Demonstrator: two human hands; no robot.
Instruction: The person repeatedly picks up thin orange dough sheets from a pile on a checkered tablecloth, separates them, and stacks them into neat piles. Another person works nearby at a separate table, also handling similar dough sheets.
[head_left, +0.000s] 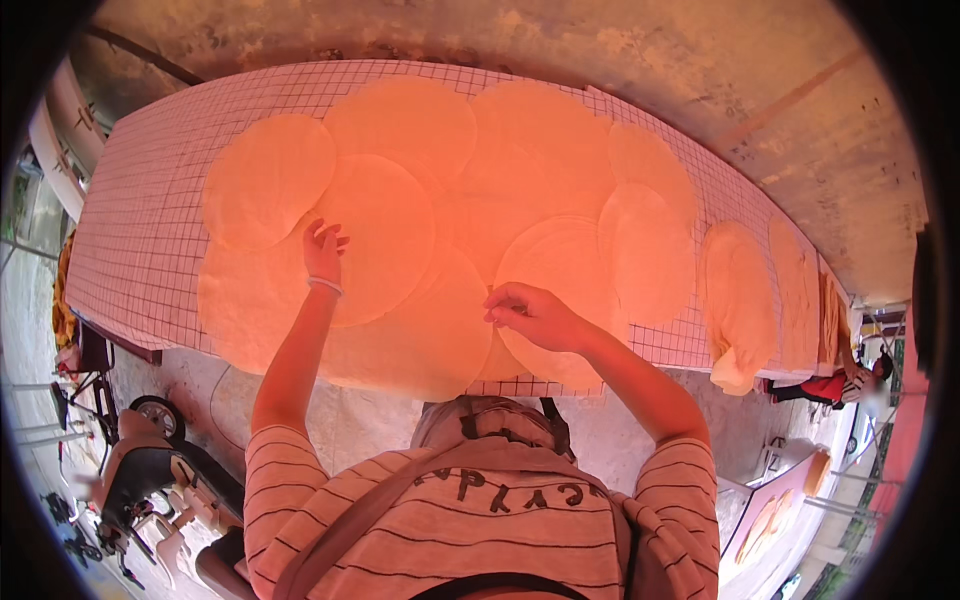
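Several thin, round, pale sheets (525, 150) overlap across a long table covered with a checked cloth (150, 217); their material is not plain. Over the left part of them is my left hand (324, 247), fingers loosely curled and apart, with a band on the wrist. It is beside the edge of a smaller round sheet (270, 180) and holds nothing visible. My right hand (529, 311) is above the near sheets, by the edge of a round stack (559, 285). Its thumb and fingertips are close together; whether they pinch a sheet edge is unclear.
More sheets, one bunched (739, 300), lie towards the table's right end, where another person (847, 384) is near the table. A scooter (172, 480) stands behind me at left. At lower right is another table (772, 517) with flat pieces. A wall (675, 67) runs along the far side.
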